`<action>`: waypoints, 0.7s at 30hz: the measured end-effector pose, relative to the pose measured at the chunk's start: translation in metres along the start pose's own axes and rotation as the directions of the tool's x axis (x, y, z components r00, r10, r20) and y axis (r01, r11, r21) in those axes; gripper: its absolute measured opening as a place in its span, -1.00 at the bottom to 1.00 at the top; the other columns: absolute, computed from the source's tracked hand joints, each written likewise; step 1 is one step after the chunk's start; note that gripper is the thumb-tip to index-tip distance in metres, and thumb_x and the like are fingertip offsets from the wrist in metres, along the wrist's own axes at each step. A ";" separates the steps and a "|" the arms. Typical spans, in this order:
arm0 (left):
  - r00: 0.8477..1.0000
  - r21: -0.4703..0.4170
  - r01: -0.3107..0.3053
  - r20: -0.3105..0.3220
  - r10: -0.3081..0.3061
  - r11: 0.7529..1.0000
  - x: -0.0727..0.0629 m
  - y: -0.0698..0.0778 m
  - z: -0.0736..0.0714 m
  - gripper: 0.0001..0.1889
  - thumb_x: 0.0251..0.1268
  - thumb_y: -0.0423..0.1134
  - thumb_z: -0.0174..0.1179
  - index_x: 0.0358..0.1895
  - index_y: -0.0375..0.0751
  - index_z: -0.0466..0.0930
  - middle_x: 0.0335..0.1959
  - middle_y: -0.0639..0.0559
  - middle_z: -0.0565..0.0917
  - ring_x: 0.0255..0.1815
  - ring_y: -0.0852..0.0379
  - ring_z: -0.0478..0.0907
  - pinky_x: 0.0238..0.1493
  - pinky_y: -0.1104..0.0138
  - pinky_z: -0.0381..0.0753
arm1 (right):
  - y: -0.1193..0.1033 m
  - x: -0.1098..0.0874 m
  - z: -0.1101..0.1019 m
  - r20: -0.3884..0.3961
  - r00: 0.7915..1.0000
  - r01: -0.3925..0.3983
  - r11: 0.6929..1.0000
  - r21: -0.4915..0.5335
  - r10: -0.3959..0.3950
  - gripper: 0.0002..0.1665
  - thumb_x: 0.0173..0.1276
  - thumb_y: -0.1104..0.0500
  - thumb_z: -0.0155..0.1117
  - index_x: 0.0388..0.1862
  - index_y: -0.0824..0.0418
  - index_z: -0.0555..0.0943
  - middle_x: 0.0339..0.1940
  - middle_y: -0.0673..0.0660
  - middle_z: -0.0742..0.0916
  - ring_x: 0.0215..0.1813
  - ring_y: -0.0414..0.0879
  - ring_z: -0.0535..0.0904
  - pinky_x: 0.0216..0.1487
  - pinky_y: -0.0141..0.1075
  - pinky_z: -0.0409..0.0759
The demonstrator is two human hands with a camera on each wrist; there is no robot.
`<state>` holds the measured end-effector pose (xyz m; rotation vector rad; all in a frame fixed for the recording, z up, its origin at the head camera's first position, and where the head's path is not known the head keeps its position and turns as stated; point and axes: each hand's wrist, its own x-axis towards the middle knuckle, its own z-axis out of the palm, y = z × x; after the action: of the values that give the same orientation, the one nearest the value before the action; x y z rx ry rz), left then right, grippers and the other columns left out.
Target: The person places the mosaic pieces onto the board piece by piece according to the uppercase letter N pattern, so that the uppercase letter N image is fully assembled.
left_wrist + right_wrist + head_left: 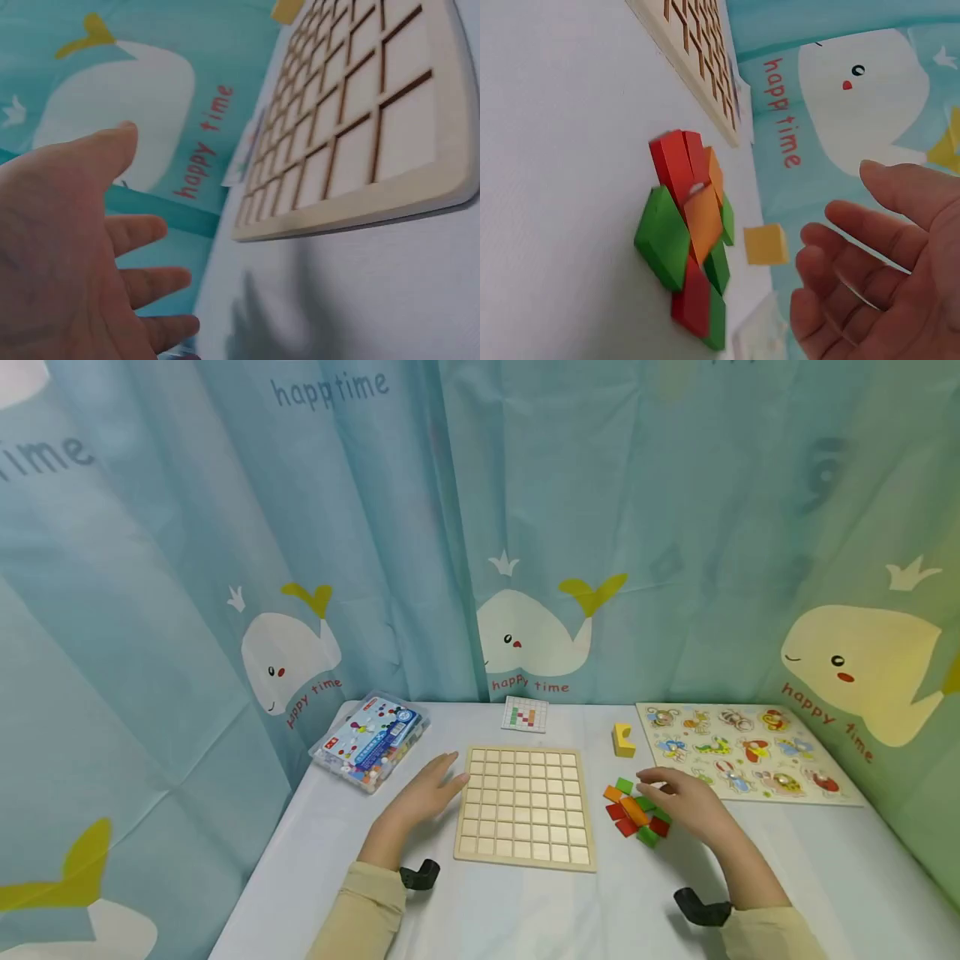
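Note:
A wooden grid board point(525, 806) with square cells lies flat in the middle of the table. My left hand point(423, 789) hovers at its left edge, fingers extended and holding nothing; the left wrist view shows the hand point(75, 247) apart from the board point(360, 202). To the right of the board is a loose pile of red, orange and green tiles point(633, 811). Just above and right of that pile my right hand point(682, 802) hangs with loosely bent fingers. In the right wrist view nothing is between its fingers, and the tiles point(703, 221) lie apart from it.
A pattern card point(525, 714) with coloured squares lies behind the board. A yellow block point(623, 740) stands near the back right. An insect puzzle board point(742, 752) covers the right rear; a clear plastic case point(371, 739) sits at the left rear. Curtains point(540, 527) enclose the table.

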<state>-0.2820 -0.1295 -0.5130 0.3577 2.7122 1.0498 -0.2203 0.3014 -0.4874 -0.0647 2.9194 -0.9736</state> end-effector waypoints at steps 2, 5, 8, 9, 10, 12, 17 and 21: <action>1.000 -0.011 -0.009 -0.001 0.009 1.000 0.004 -0.003 0.005 -0.19 0.44 0.37 -0.18 0.58 -0.05 0.08 0.59 -0.19 0.11 0.61 -0.22 0.02 0.58 -0.13 0.02 | 0.001 0.005 0.002 0.011 1.000 -0.007 1.000 0.023 0.007 -0.40 0.47 -0.21 0.12 0.24 0.18 0.59 0.16 0.26 0.67 0.01 0.09 0.59 -0.16 -0.17 0.64; 1.000 0.005 -0.022 -0.012 0.022 1.000 0.009 -0.007 0.012 -0.29 0.52 0.24 -0.15 0.55 -0.10 0.14 0.56 -0.21 0.18 0.58 -0.25 0.06 0.57 -0.15 0.04 | 0.000 0.011 0.007 0.050 0.998 -0.036 0.996 0.078 0.032 -0.49 0.50 -0.14 0.10 0.20 0.17 0.61 0.02 0.23 0.71 -0.17 0.01 0.59 -0.28 -0.25 0.55; 0.999 0.033 -0.029 -0.040 0.030 0.999 0.011 -0.009 0.018 -0.38 0.55 0.13 -0.12 0.51 -0.11 0.23 0.52 -0.22 0.26 0.57 -0.32 0.07 0.57 -0.20 -0.01 | 0.000 0.017 0.009 0.085 0.995 -0.057 0.992 0.115 0.048 -0.56 0.54 -0.05 0.06 0.15 0.21 0.62 -0.12 0.19 0.72 -0.34 -0.03 0.55 -0.40 -0.27 0.48; 0.998 0.039 -0.032 -0.050 0.034 0.999 0.012 -0.010 0.020 -0.40 0.55 0.11 -0.11 0.50 -0.12 0.27 0.51 -0.22 0.28 0.56 -0.34 0.07 0.56 -0.22 -0.03 | 0.001 0.018 0.010 0.093 0.994 -0.066 0.991 0.120 0.055 -0.59 0.55 -0.02 0.04 0.13 0.22 0.62 -0.15 0.19 0.72 -0.37 -0.03 0.54 -0.41 -0.27 0.47; 0.998 0.050 -0.034 -0.059 0.037 0.998 0.013 -0.011 0.022 -0.41 0.55 0.10 -0.10 0.48 -0.12 0.29 0.50 -0.22 0.31 0.56 -0.37 0.06 0.56 -0.24 -0.04 | 0.001 0.019 0.011 0.098 0.993 -0.072 0.990 0.118 0.061 -0.60 0.55 0.00 0.04 0.11 0.22 0.62 -0.16 0.17 0.72 -0.39 -0.04 0.53 -0.42 -0.27 0.47; 0.997 0.065 -0.035 -0.072 0.040 0.997 0.014 -0.014 0.026 -0.42 0.54 0.11 -0.10 0.47 -0.10 0.32 0.49 -0.20 0.33 0.56 -0.40 0.03 0.56 -0.25 -0.09 | 0.003 0.021 0.013 0.105 0.992 -0.076 0.991 0.107 0.065 -0.62 0.55 0.02 0.02 0.08 0.22 0.63 -0.19 0.15 0.73 -0.41 -0.05 0.52 -0.43 -0.27 0.47; 0.994 0.118 -0.049 -0.095 0.060 0.992 0.018 -0.021 0.036 -0.41 0.52 0.16 -0.10 0.46 -0.04 0.35 0.49 -0.14 0.34 0.59 -0.37 -0.03 0.58 -0.22 -0.17 | 0.008 0.026 0.018 0.128 0.989 -0.093 0.987 0.130 0.077 -0.64 0.55 0.04 0.02 0.07 0.22 0.63 -0.19 0.12 0.73 -0.43 -0.03 0.53 -0.44 -0.26 0.48; 0.987 0.177 -0.092 -0.111 0.113 0.980 0.018 -0.026 0.042 -0.43 0.52 0.16 -0.09 0.43 -0.05 0.40 0.49 -0.12 0.35 0.58 -0.38 -0.02 0.57 -0.25 -0.16 | 0.010 0.030 0.021 0.133 0.987 -0.110 0.984 0.139 0.091 -0.64 0.55 0.05 0.02 0.10 0.21 0.61 -0.21 0.11 0.72 -0.46 -0.04 0.52 -0.49 -0.27 0.47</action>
<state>-0.2911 -0.1160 -0.5627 0.4828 2.9309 0.8918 -0.2483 0.2944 -0.5116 0.0273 2.7002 -1.1195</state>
